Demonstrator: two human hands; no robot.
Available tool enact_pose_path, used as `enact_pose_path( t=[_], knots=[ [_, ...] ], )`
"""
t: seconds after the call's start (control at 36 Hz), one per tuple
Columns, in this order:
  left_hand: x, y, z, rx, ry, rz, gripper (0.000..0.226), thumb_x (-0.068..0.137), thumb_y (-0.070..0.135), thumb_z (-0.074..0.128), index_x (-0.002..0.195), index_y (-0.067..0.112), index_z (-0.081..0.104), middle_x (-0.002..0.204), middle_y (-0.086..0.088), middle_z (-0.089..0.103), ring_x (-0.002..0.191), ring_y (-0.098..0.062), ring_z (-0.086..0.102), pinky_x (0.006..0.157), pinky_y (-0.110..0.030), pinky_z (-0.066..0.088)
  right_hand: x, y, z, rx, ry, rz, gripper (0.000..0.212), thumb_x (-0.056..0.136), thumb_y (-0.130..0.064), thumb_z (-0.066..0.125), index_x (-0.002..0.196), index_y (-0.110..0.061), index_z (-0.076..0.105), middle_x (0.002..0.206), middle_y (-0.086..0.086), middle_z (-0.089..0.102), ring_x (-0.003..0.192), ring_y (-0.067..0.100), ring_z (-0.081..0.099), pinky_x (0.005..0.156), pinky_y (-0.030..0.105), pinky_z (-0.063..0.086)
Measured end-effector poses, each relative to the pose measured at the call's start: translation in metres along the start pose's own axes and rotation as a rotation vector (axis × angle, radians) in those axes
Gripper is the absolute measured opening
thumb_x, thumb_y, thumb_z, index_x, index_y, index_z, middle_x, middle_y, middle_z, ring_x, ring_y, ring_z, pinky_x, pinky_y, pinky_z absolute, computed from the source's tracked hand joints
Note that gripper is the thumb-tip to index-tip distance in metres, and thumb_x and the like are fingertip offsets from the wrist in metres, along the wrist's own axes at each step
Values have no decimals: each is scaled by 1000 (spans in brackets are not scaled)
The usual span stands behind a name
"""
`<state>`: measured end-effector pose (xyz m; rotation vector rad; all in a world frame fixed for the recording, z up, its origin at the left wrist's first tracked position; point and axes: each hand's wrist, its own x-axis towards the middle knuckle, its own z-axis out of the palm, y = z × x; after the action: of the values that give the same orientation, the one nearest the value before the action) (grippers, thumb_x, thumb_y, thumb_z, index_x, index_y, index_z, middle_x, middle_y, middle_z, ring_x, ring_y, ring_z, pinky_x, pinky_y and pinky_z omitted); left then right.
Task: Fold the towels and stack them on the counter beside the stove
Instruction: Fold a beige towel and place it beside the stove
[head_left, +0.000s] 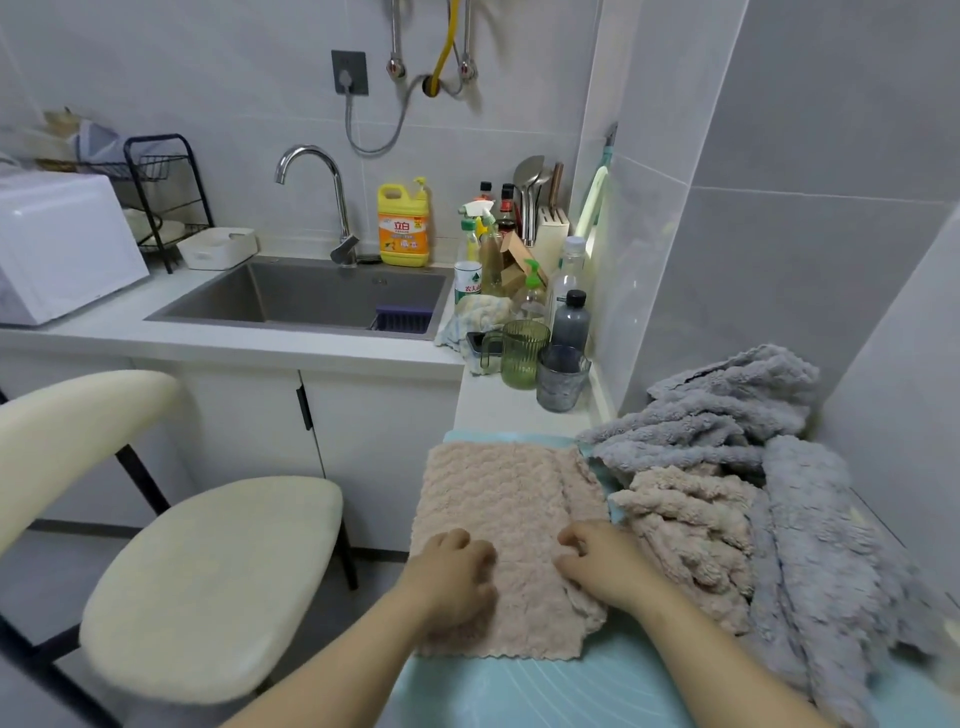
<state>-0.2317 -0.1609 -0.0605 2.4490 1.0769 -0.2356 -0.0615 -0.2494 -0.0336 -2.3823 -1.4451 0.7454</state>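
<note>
The beige towel (498, 499) lay flat on a light-blue mat (519, 691) on the table (498, 405), its long axis running away from the person toward a green cup (522, 353), with a narrow flap folded over along its right edge. The left hand (457, 571) rested on its near left part, fingers curled; whether they gripped cloth I could not tell. The right hand (608, 566) pinched the flap with bent fingers (571, 545). Just right, crumpled grey towels (727, 415) and another beige one (685, 519) lay heaped.

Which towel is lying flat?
The pink towel under the left hand and right hand; the other pink towel and the grey towels lie crumpled beside it.
</note>
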Motion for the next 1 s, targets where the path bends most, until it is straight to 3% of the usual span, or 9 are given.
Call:
enact_pose_path(
  t=[0.19, 0.31, 0.39, 0.47, 0.58, 0.78, 0.86, 0.92, 1.0],
  knots=[
    [11, -13, 4, -395, 240, -282, 28, 95, 18, 36, 122, 21, 45, 133, -7, 42, 114, -31, 47, 98, -36, 40, -7, 15, 8, 110, -34, 35, 42, 90, -25, 52, 132, -19, 49, 131, 1, 52, 116, 17, 50, 93, 23, 39],
    [20, -19, 5, -931, 250, -531, 36, 92, 14, 41, 128, 11, 39, 112, -14, 54, 92, -31, 55, 72, -33, 46, -4, 15, 7, 99, -51, 40, 43, 90, -26, 52, 133, -19, 49, 134, 1, 51, 121, 17, 48, 97, 25, 38],
    [25, -27, 10, -1050, 298, -590, 43, 89, 12, 49, 130, 7, 43, 108, -17, 60, 82, -30, 57, 65, -34, 48, -2, 17, 5, 107, -62, 40, 42, 90, -26, 53, 132, -19, 50, 134, 1, 51, 122, 17, 47, 97, 24, 37],
    [24, -33, 8, -996, 433, -582, 42, 86, 5, 52, 126, 14, 45, 96, -13, 60, 72, -25, 55, 54, -28, 43, -1, 17, 6, 65, -62, 25, 43, 90, -28, 53, 132, -20, 49, 136, 1, 49, 123, 18, 44, 98, 25, 37],
    [20, -39, 0, -942, 532, -519, 33, 88, 4, 49, 119, 16, 53, 81, -2, 58, 63, -18, 51, 55, -28, 41, -2, 15, 12, -26, -74, 18, 49, 90, -31, 49, 138, -26, 40, 143, 2, 37, 133, 23, 30, 107, 30, 31],
    [10, -55, -9, -805, 627, -549, 29, 91, 5, 43, 116, 11, 56, 118, -12, 59, 92, -25, 50, 79, -29, 40, -8, 17, 17, -110, -64, -43, 53, 90, -37, 49, 140, -30, 33, 145, -1, 34, 133, 22, 25, 105, 32, 31],
    [6, -58, -7, -552, 575, -514, 34, 89, 10, 46, 122, 13, 54, 125, -14, 54, 107, -31, 50, 91, -34, 43, -11, 20, 19, -115, -42, -63, 59, 88, -40, 52, 141, -28, 31, 146, -5, 32, 133, 20, 26, 107, 31, 30],
    [4, -52, -3, -328, 546, -426, 35, 90, 18, 50, 125, 19, 53, 128, -9, 49, 116, -29, 46, 94, -35, 41, -15, 20, 21, -142, 10, -97, 50, 86, -42, 54, 131, -28, 39, 139, -7, 35, 129, 17, 27, 106, 30, 27],
    [1, -35, 4, -217, 471, -119, 25, 89, 19, 52, 113, 21, 62, 114, -1, 58, 110, -20, 49, 90, -29, 40, -21, 20, 25, -220, 155, -205, 17, 83, -37, 56, 91, -28, 45, 109, -10, 40, 109, 11, 31, 89, 25, 24]
  ],
)
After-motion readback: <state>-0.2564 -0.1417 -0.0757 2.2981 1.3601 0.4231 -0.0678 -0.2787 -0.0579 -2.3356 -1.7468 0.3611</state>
